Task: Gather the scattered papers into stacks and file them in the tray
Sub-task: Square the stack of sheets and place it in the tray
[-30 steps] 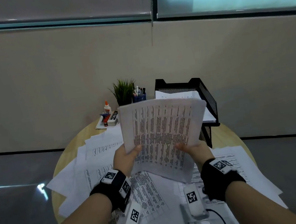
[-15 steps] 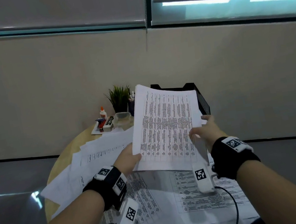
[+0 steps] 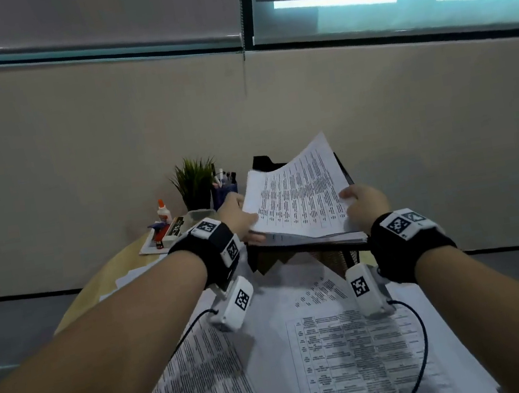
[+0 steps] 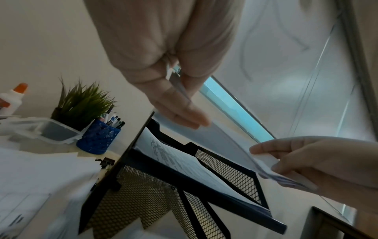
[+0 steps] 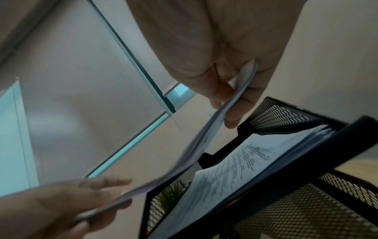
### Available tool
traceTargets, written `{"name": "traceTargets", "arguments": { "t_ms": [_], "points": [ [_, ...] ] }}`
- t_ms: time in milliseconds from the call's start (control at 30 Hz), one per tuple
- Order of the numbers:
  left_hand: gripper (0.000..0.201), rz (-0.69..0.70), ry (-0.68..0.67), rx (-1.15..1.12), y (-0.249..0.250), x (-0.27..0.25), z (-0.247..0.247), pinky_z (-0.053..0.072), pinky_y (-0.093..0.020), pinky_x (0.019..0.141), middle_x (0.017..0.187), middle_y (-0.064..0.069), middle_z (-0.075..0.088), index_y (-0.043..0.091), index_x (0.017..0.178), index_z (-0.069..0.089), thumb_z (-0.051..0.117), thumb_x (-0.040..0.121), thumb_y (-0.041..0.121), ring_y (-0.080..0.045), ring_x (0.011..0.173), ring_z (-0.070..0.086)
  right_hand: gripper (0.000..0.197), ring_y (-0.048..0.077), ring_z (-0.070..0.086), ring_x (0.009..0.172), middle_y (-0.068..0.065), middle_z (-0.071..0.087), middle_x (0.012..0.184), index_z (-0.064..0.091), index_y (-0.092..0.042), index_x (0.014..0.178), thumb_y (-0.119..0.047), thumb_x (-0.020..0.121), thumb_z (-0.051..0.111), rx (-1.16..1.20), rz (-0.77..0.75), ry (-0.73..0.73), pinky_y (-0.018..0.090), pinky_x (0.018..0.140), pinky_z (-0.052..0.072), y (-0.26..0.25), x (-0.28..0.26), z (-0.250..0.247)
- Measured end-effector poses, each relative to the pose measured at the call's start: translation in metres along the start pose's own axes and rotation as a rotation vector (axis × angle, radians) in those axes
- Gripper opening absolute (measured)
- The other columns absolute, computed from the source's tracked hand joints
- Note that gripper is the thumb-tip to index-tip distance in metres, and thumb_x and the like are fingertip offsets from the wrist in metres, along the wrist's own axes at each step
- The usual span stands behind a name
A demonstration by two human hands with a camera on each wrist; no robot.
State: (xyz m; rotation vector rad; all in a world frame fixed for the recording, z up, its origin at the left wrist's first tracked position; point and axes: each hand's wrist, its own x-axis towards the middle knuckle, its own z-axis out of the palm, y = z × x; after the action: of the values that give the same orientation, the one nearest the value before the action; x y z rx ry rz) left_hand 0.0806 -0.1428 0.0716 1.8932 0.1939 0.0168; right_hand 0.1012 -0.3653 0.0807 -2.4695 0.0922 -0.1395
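A stack of printed papers hangs tilted just above the black mesh tray at the table's far side. My left hand pinches the stack's left edge. My right hand pinches its right edge. The left wrist view shows my left hand with thumb and fingers on the stack, over papers lying in the tray. From the right wrist, my right hand grips the stack above the filled tray. Loose sheets cover the table nearer me.
Left of the tray stand a small green plant, a blue pen cup, a glue bottle, a clear plastic box and some small desk items. The round wooden table ends close to a beige wall.
Both hands have carried the stack forward and away from me, from upright over the table to lying flatter just above the tray. My arms are now stretched out.
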Motion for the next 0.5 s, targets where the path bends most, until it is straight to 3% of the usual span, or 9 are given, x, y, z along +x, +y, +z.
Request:
{"name": "traceTargets", "arguments": {
  "t_ms": [33,133,200,233,300,400,433,500],
  "points": [
    [0.038,0.012,-0.006,0.006,-0.002,0.01,0.002,0.055,-0.027,0.044,0.126,-0.012,0.048,0.012,0.126,0.038,0.052,0.093,0.0,-0.025,0.08,0.062,0.046,0.028,0.049,0.125,0.012,0.053,0.137,0.055,-0.006,0.131,0.01,0.089,0.046,-0.001,-0.007,0.022,0.029,0.101,0.039,0.0,0.008,0.004],
    [0.023,0.045,-0.02,0.093,-0.011,0.03,0.005,0.059,-0.044,0.072,0.129,-0.015,0.048,0.007,0.113,0.052,0.049,0.092,-0.002,-0.033,0.088,0.065,0.047,0.029,0.048,0.126,0.013,0.052,0.138,0.053,-0.006,0.133,0.01,0.091,0.041,-0.022,-0.005,0.062,0.029,0.1,0.038,0.005,0.027,0.019],
    [0.015,0.091,-0.001,0.2,-0.016,0.039,0.007,0.056,-0.043,0.083,0.122,-0.014,0.057,0.007,0.098,0.061,0.051,0.09,-0.001,-0.033,0.093,0.066,0.045,0.031,0.049,0.125,0.016,0.053,0.137,0.052,-0.004,0.133,0.009,0.091,0.042,-0.088,0.005,0.041,0.029,0.099,0.039,0.01,0.036,0.03],
    [0.015,0.117,-0.001,0.318,-0.018,0.043,0.009,0.054,-0.036,0.086,0.115,-0.01,0.061,0.008,0.095,0.065,0.053,0.089,0.001,-0.03,0.095,0.065,0.04,0.032,0.05,0.123,0.018,0.054,0.133,0.053,0.0,0.13,0.007,0.092,0.043,-0.137,0.012,0.023,0.03,0.097,0.04,0.012,0.039,0.035],
    [0.016,0.151,-0.035,0.611,-0.017,0.044,0.015,0.046,-0.024,0.075,0.092,-0.003,0.059,0.017,0.087,0.066,0.055,0.089,0.005,-0.024,0.086,0.059,0.026,0.034,0.054,0.114,0.022,0.056,0.125,0.054,0.003,0.116,0.003,0.091,0.045,-0.231,0.03,-0.007,0.032,0.09,0.044,0.016,0.04,0.045],
    [0.036,0.196,-0.047,0.883,-0.022,0.047,0.025,0.033,-0.026,0.063,0.061,0.001,0.042,0.02,0.054,0.039,0.054,0.083,0.004,-0.02,0.068,0.043,0.007,0.035,0.056,0.107,0.025,0.052,0.121,0.053,0.002,0.095,0.001,0.09,0.048,-0.354,0.035,-0.034,0.034,0.084,0.046,0.022,0.036,0.054],
    [0.039,0.214,-0.057,0.952,-0.025,0.048,0.026,0.035,-0.027,0.062,0.055,0.001,0.038,0.021,0.05,0.035,0.054,0.08,0.005,-0.021,0.065,0.044,0.006,0.034,0.055,0.107,0.024,0.051,0.121,0.054,0.002,0.092,0.0,0.091,0.049,-0.404,0.039,-0.043,0.034,0.086,0.046,0.022,0.034,0.055],
    [0.031,0.248,-0.066,1.09,-0.026,0.044,0.024,0.046,-0.03,0.065,0.058,-0.002,0.05,0.018,0.052,0.044,0.053,0.081,0.013,-0.025,0.066,0.054,0.014,0.033,0.054,0.11,0.023,0.052,0.122,0.058,0.004,0.1,-0.002,0.091,0.049,-0.468,0.026,-0.07,0.034,0.09,0.046,0.024,0.033,0.055]
  ]
}}
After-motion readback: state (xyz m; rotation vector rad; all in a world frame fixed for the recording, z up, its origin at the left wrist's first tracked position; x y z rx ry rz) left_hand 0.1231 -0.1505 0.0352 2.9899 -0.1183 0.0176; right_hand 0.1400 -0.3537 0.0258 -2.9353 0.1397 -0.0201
